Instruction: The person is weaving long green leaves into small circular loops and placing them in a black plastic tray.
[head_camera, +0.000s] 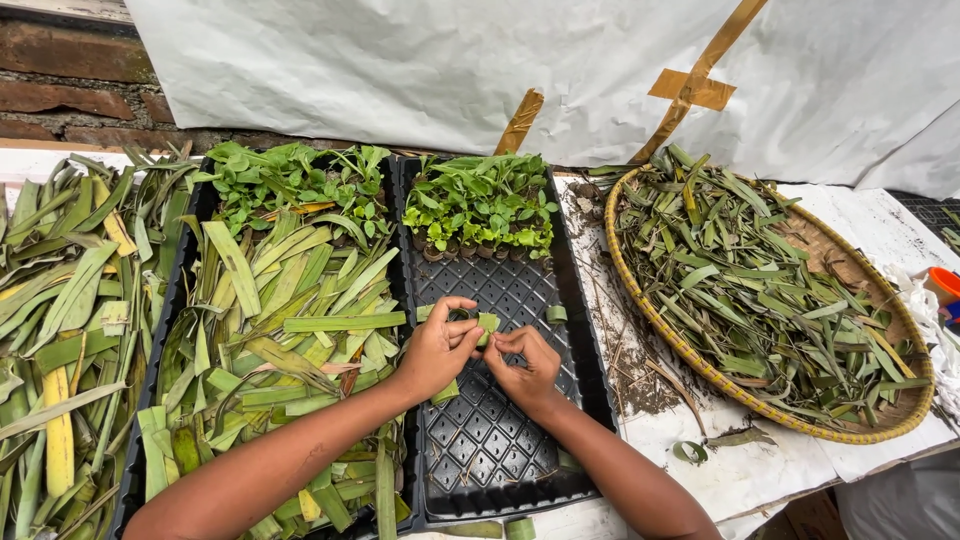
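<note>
At 9 o'clock, long cut leaves (70, 330) lie heaped beside a tray of leaf strips (290, 330). The left hand (437, 350) pinches a small rolled leaf strip (478, 325) between thumb and fingers (462, 335); the right hand (527, 362) grips the strip's right end, fingers narrow. Both hover over the black seedling tray (500, 440), with seedlings (480, 205) at 12 o'clock. A woven basket (640, 300) of leaf scraps sits at 3 o'clock on the tabletop (760, 470).

A white-covered table (880, 225) carries everything. Directly on it sits a black seedling tray (585, 350); a round woven basket (640, 290) lies just right of the tray, loose leaf strips (60, 300) left of it.
</note>
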